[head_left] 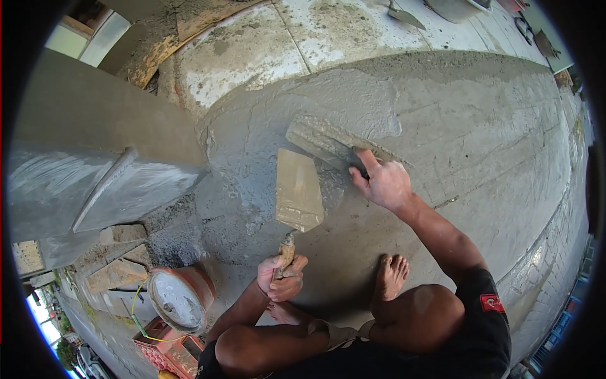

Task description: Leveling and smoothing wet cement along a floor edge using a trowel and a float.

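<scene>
Toward six o'clock, the left hand (285,278) wraps its fingers around the handle of a trowel (298,189), blade pointing to twelve. At three, the right hand (386,183) grasps a float (322,139) over wet cement (353,95), thumb and forefinger spread, presumably for control. A bucket (202,285) stands toward eight, seemingly for easy reach.
</scene>
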`<state>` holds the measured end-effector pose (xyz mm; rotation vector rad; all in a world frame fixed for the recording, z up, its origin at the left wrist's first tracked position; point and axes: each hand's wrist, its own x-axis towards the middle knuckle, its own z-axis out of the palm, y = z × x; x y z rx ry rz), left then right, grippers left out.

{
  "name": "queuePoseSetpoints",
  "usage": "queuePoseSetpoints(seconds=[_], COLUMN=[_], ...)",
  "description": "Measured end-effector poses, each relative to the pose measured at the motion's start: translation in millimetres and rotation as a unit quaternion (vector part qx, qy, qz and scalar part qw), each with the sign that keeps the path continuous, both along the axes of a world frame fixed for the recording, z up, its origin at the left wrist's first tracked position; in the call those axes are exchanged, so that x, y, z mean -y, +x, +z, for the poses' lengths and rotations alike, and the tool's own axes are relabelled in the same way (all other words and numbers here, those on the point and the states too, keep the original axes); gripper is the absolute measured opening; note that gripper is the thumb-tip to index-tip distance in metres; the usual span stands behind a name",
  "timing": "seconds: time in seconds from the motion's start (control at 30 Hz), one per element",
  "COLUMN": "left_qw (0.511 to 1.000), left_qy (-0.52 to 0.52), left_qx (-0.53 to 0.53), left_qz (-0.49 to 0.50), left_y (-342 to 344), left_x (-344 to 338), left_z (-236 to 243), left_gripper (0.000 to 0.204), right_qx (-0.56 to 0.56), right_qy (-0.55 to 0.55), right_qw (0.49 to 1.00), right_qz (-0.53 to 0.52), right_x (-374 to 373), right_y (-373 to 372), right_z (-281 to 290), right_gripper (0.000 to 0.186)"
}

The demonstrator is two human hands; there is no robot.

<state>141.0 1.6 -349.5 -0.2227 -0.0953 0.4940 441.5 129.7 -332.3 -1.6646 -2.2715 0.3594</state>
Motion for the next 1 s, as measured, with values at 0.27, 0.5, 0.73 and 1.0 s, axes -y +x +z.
queuePoseSetpoints(seconds=[0.27,0.5,0.73,1.0], left_qw=[0.894,0.721,0.765,0.749], left_qy=[0.136,0.204,0.223,0.201], left_qx=[-0.427,-0.661,-0.603,-0.628], left_qz=[0.017,0.04,0.044,0.06], left_y=[-17,-38,-41,-70], left_x=[10,11,18,46], left_z=[30,57,71,78], left_gripper=[0.033,0.045,0.048,0.046], right_qx=[-0.102,0.112,0.195,0.29], right_qy=[0.069,0.103,0.06,-0.104], right_qw=[0.992,0.969,0.947,0.945], right_qz=[0.028,0.197,0.249,0.113], right_x=[-4,22,46,-33], right_y=[-9,-35,-99,-105], right_z=[24,94,69,61], right_gripper=[0.04,0.043,0.04,0.041])
